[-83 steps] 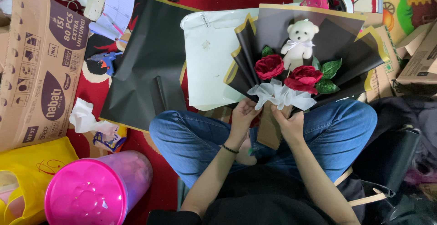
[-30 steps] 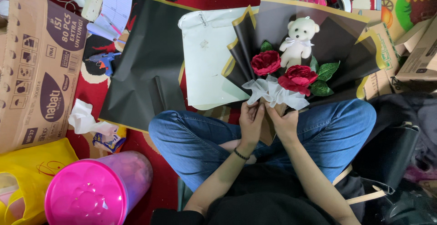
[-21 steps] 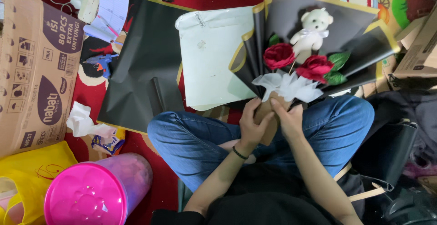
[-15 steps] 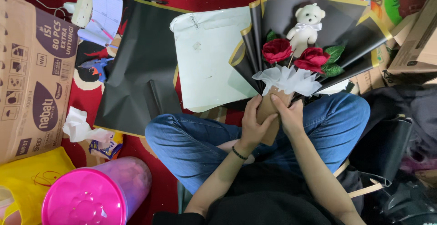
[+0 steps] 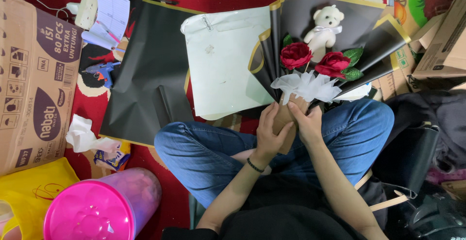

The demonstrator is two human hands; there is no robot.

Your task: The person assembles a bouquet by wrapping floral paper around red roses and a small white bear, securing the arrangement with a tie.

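Since earlier, bouquet (image 5: pixel 315 60) tilted right. Left hand (image 5: pixel 269 133) and right hand (image 5: pixel 306 121) both clasp its brown stem wrap (image 5: pixel 284 123); roses, bear, black paper assembled; stem wrap unfinished.

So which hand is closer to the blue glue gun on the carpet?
Left. The left hand grips the bouquet handle on the side facing the glue gun; the right hand sits beyond it.
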